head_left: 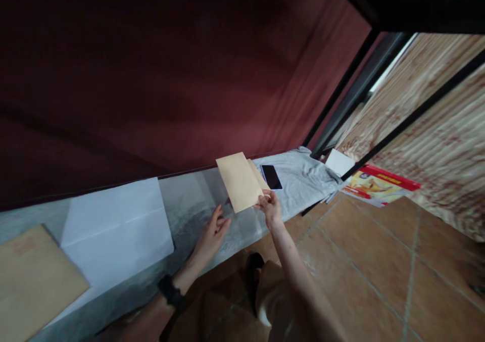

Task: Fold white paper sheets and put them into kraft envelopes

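Right hand [270, 206]: we see our fingers pinched shut on the near lower corner of the tan envelope [239, 181], lifting it just above the ledge.
Left hand [212, 232]: fingers spread and flat, palm down on the grey ledge [189, 205], holding nothing, just below and to the left of the envelope.
Envelope axis: its long side runs away from us, from the pinched corner up toward the dark red wall [151, 79]; the face tilts toward us.
Nearer hand: the right already has it; the left sits close by, not touching it as far as we can tell.
Behind the envelope: a second tan sheet edge peeks out, then a black phone [272, 177] on a grey cloth [303, 178].
Further left: a white sheet [117, 226] and a brown envelope [34, 281] lie flat, well apart from both hands.
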Tool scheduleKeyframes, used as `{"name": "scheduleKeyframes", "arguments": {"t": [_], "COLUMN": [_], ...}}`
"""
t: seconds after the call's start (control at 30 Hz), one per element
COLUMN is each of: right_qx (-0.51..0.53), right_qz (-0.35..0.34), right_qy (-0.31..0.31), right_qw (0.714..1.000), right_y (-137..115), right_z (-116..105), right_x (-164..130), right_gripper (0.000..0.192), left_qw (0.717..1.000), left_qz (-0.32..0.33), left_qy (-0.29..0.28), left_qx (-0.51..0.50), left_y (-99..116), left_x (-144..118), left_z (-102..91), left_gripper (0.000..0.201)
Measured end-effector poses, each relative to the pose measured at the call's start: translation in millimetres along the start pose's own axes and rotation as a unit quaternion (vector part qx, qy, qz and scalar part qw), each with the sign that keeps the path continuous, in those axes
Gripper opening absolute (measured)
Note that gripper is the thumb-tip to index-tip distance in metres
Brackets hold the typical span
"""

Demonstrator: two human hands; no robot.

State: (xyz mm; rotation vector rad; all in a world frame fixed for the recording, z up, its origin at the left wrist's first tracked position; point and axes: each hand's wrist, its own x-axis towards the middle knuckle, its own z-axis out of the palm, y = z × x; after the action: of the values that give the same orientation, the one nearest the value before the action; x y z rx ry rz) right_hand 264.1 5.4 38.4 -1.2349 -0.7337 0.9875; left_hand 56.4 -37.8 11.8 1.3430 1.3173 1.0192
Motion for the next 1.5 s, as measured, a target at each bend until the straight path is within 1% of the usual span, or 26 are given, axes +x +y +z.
{"name": "scheduleKeyframes", "arguments": {"t": [0.1, 0.17, 0.23, 0.3, 0.4, 0.53, 0.67, 0.87, 1.07, 1.27, 1.5], "right_qx": [-0.017, -0.021, -0.027, -0.035, -0.051, -0.083, -0.134, -0.211, -0.271, -0.290, -0.298], "right_qz": [-0.013, -0.018, -0.021, -0.025, -0.028, -0.037, -0.046, -0.058, -0.064, -0.072, -0.081], "right_qy": [0.033, 0.044, 0.055, 0.065, 0.077, 0.091, 0.104, 0.119, 0.144, 0.143, 0.140], "right_qw": [0.999, 0.999, 0.998, 0.997, 0.995, 0.992, 0.984, 0.968, 0.949, 0.943, 0.941], "right_y": [-3, -2, -1, 2, 6, 14, 21, 24, 26, 29, 25], "right_z": [-9, -12, -15, -16, -18, -21, -25, -31, -32, -30, -29], "right_x": [13, 20, 26, 31, 39, 47, 51, 53, 51, 49, 47], "right_gripper": [0.028, 0.025, 0.023, 0.021, 0.018, 0.018, 0.019, 0.022, 0.032, 0.032, 0.031], "left_qw": [0.988, 0.975, 0.965, 0.961, 0.967, 0.975, 0.980, 0.985, 0.989, 0.993, 0.996], "left_qz": [-0.067, -0.096, -0.112, -0.118, -0.122, -0.120, -0.104, -0.095, -0.092, -0.085, -0.074], "left_qy": [-0.016, -0.016, -0.008, 0.006, 0.022, 0.020, 0.032, 0.038, 0.039, 0.035, 0.028], "left_qx": [-0.136, -0.199, -0.238, -0.250, -0.222, -0.185, -0.169, -0.142, -0.107, -0.077, -0.043], "left_y": [4, 8, 12, 16, 22, 29, 33, 32, 30, 27, 20], "left_x": [8, 13, 19, 26, 40, 59, 71, 82, 87, 88, 91], "left_z": [13.4, 21.7, 29.7, 38.0, 51.5, 69.1, 79.8, 85.8, 89.4, 88.4, 91.0], "left_gripper": [0.061, 0.056, 0.051, 0.048, 0.047, 0.042, 0.041, 0.039, 0.044, 0.049, 0.050]}}
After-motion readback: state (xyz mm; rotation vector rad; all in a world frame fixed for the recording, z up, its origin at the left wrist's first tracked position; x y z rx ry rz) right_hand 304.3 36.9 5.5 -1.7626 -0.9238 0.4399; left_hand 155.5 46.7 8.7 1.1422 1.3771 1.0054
